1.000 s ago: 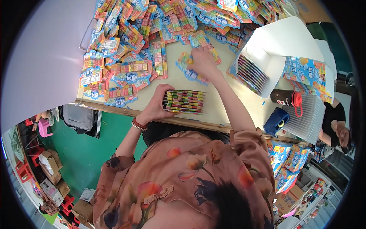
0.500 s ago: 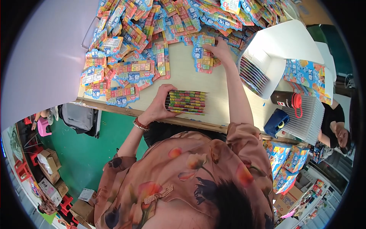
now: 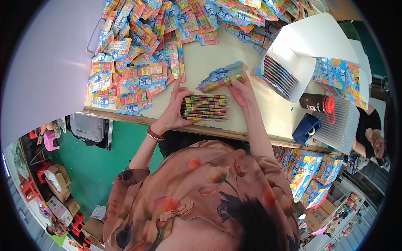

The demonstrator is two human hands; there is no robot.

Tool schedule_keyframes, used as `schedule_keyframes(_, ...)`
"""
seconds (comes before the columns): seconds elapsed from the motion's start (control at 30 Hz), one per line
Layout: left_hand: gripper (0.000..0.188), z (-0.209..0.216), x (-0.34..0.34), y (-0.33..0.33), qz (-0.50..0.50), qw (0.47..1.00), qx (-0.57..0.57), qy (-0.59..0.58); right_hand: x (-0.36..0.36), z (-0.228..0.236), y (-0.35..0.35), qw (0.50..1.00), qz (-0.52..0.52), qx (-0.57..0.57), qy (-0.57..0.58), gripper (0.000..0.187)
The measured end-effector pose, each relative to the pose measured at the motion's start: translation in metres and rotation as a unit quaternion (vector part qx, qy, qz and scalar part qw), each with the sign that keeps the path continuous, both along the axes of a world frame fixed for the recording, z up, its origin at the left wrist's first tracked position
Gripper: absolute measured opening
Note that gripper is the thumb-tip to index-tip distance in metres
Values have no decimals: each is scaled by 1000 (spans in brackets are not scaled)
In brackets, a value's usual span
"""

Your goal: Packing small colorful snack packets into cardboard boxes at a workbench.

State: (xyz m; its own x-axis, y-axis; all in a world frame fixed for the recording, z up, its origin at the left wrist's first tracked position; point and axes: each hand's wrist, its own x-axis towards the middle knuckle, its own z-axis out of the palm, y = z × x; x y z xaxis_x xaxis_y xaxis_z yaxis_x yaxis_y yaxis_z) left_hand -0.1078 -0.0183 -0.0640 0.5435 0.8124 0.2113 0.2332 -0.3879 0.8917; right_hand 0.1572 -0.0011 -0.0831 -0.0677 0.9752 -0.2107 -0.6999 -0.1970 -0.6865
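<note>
Since half a second ago, right hand [image 3: 242, 90] has drawn a few blister cards [image 3: 221, 78] back to the stack [image 3: 205, 107] on the bench [image 3: 268, 113], fingers closed on them. Left hand [image 3: 173, 113] cups the stack; adding them squarely seems next.

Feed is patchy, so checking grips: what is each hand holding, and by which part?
The right hand grips a fanned bunch of blue-edged colourful packets at its right end. The left hand steadies the upright stack of packets by its left end.
</note>
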Motion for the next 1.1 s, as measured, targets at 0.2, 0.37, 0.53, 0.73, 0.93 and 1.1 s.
schedule_keyframes(0.2,104,1,-1,0,-37,996,-83,-6,7,8,-35,994,79,77,-14,39)
schedule_keyframes(0.37,127,2,9,6,-79,994,-50,55,20,0,-53,986,-7,32,-165,24)
schedule_keyframes(0.53,134,6,29,14,-111,987,-113,-19,38,3,-37,942,118,-31,-313,15)
schedule_keyframes(0.73,135,-9,21,14,-110,992,-55,24,28,27,-41,884,57,108,-451,33)
schedule_keyframes(0.93,134,-3,23,16,-112,992,-48,46,-5,6,-79,904,-55,127,-404,66)
schedule_keyframes(1.1,125,-7,22,11,-72,993,-85,42,-27,5,-81,919,-100,124,-361,85)
